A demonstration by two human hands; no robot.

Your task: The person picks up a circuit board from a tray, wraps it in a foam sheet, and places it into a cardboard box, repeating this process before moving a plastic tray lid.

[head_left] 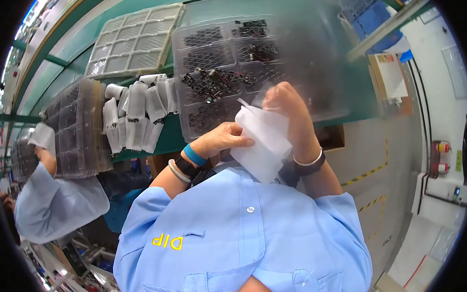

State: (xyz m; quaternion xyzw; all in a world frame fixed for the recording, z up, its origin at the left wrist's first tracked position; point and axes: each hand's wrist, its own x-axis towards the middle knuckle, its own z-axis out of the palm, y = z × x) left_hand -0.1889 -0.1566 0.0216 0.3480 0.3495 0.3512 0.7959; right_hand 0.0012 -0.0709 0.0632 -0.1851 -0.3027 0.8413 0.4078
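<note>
"While I look down, my left hand point(221, 140) pinches the left edge of a white pouch point(264, 139), thumb and fingers closed on it."

"And your right hand point(291, 104)?"

"Its fingers look curled by the pouch's upper right corner, but they are blurred. I cannot tell whether they grip it. The pouch is just in front of my chest, between my hands."

"Any writing?"

"Yellow stitched letters point(167, 241) sit on my light blue shirt point(205, 217), upside down from here. At the right, a cardboard box point(387, 74) has a pale label with a bit of red and yellow; its print is too small to read."

"What else is around you?"

"Beyond my left hand, a clear tray point(177, 72) with compartments holds small dark circuit boards point(207, 83). A grey blur hides much of the area on its right. White packets point(137, 101) crowd together left of the tray on the green counter point(171, 131), with a pale tray point(137, 34) behind them and a stack of clear trays point(77, 125) farther left."

"Anyone nearby?"

"Yes, a co-worker point(61, 207) in light blue at the far left, one hand at something white."
</note>
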